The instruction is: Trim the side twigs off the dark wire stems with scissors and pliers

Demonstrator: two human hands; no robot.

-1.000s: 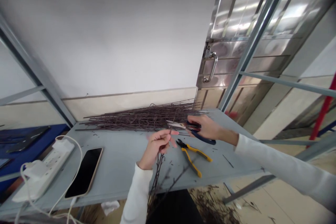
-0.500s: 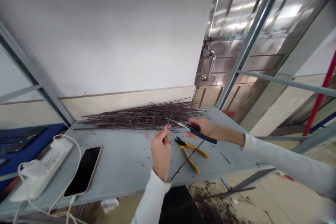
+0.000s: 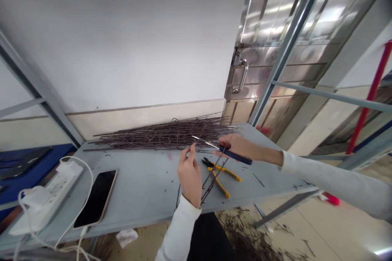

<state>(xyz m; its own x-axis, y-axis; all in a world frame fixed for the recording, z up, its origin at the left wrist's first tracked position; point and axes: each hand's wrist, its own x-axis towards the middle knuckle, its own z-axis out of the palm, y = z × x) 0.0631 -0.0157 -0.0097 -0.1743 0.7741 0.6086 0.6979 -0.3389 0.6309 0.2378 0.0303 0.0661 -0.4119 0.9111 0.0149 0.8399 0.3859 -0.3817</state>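
My right hand [image 3: 234, 145] is closed round dark-handled scissors [image 3: 234, 155], their silver blades pointing left above the table. Just below the blade tips, my left hand [image 3: 190, 175] pinches a thin twig, mostly hidden by the fingers. Several dark twigs [image 3: 211, 185] slant between the right hand and the left wrist; what holds their upper ends is unclear. On the tabletop under my hands lie yellow-handled cutting pliers [image 3: 219, 179], jaws apart. Behind both hands stretches a long pile of dark brown twigs [image 3: 159, 133].
At the left are a phone [image 3: 95, 200] and a white power strip [image 3: 45, 200] with cables. Grey metal posts [image 3: 284, 55] frame the table [image 3: 137, 187]. Twig scraps [image 3: 251, 236] litter the floor. A metal door [image 3: 263, 65] stands at the back right.
More twigs now show beside my left wrist, and their slant has shifted. The left hand has turned slightly, its fingertips staying near the scissor blades. The view has shifted a little.
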